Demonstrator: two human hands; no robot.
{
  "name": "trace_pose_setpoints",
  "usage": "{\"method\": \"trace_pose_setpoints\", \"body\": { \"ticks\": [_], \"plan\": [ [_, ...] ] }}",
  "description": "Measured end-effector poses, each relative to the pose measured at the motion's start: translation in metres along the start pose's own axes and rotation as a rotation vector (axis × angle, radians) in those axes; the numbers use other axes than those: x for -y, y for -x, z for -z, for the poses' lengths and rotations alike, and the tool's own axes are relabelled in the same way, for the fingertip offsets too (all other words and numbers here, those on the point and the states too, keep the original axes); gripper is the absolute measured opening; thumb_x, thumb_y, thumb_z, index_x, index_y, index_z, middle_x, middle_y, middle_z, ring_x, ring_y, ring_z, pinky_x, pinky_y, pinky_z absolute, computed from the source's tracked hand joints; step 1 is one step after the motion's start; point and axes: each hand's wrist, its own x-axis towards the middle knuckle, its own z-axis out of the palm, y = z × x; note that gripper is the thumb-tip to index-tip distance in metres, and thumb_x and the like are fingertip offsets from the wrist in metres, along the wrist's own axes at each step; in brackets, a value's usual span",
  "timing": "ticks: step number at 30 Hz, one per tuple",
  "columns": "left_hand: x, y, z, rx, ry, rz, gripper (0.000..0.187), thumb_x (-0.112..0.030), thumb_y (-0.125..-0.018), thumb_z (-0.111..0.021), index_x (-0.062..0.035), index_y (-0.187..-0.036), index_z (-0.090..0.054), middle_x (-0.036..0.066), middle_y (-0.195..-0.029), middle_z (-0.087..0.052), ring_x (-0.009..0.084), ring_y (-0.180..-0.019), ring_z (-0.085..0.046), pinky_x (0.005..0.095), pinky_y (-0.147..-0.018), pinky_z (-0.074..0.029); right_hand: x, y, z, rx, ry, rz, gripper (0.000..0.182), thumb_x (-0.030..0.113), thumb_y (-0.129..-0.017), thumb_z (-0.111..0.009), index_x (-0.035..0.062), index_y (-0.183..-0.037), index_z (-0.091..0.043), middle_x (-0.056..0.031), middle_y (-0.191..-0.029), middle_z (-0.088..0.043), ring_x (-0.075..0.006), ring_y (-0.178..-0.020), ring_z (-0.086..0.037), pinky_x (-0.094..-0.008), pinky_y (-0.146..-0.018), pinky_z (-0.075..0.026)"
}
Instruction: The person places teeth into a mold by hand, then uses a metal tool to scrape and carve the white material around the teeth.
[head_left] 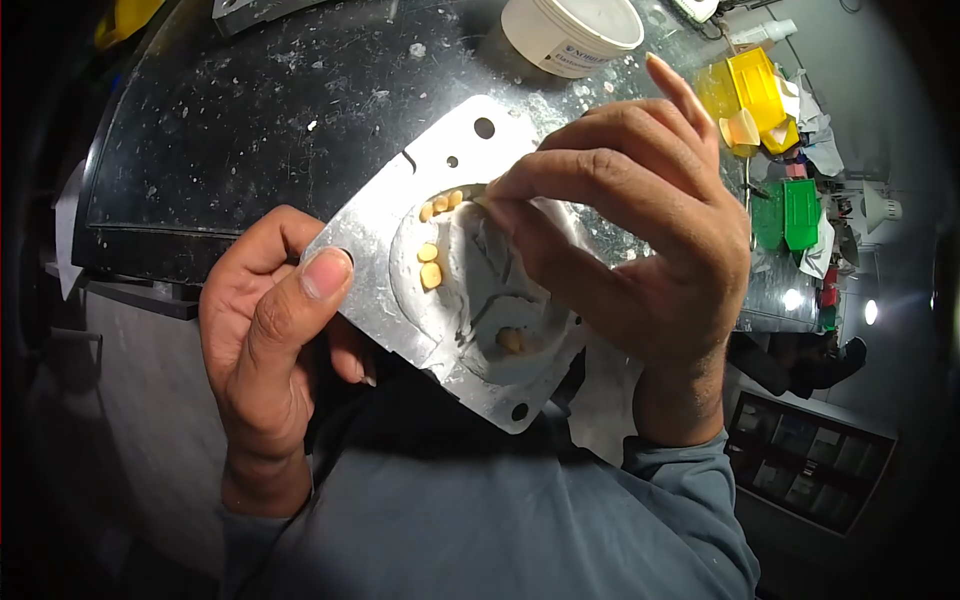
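My left hand point(275, 325) grips a metal denture flask half point(375, 215) by its left corner, thumb on top of the plate and fingers beneath. Grey-white plaster point(430, 315) fills the round opening of the flask. Several yellowish denture teeth point(430, 273) sit in the plaster along its left and upper rim, and a brownish piece point(511, 340) lies in the lower hollow. Over the upper part of the mould, my right hand point(630, 215) has thumb and index finger pinched together beside the top teeth. Whatever is between those fingertips is hidden.
A white labelled tub point(575, 35) stands on the dark, speckled workbench point(250, 130) beyond the flask. Yellow bins point(755, 90) and a green bin point(800, 214) are at the right. A metal block point(255, 14) lies at the bench's far side.
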Motion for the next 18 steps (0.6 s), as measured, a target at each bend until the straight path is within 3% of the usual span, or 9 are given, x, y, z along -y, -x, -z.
{"method": "trace_pose_setpoints", "body": {
  "ticks": [8, 11, 18],
  "plan": [
    [0.0, 0.0, 0.0, -0.003, -0.014, -0.006, 0.022, -0.019, -0.101, -0.061, 0.001, -0.094, -0.058, 0.009, -0.071, -0.067, 0.0062, -0.046, -0.054, 0.0199, -0.046, -0.047, 0.004, -0.006, 0.002, -0.009, 0.016, 0.01, 0.023, 0.008, -0.066, -0.09, 0.0171, -0.084, -0.079, 0.004, -0.082, -0.071, -0.0138, -0.084, -0.068, -0.0508, -0.114, -0.039],
    [0.001, 0.0, 0.001, -0.005, -0.029, -0.013, 0.023, -0.02, -0.101, -0.062, 0.001, -0.094, -0.058, 0.009, -0.07, -0.067, 0.006, -0.046, -0.054, 0.0199, -0.046, -0.047, 0.008, -0.017, 0.012, 0.162, 0.15, 0.088, 0.022, 0.007, -0.069, -0.09, 0.0143, -0.086, -0.078, 0.0028, -0.084, -0.072, -0.0144, -0.085, -0.068, -0.0457, -0.105, -0.045],
    [-0.001, 0.0, 0.0, -0.029, -0.06, -0.002, 0.025, -0.022, -0.1, -0.062, 0.0016, -0.094, -0.059, 0.009, -0.071, -0.067, 0.0058, -0.046, -0.053, 0.0197, -0.045, -0.047, -0.028, -0.022, 0.007, 0.106, -0.161, 0.207, 0.019, 0.014, -0.074, -0.089, 0.0157, -0.085, -0.073, 0.0046, -0.087, -0.068, -0.017, -0.087, -0.065, -0.043, -0.099, -0.044]
  ]
}}
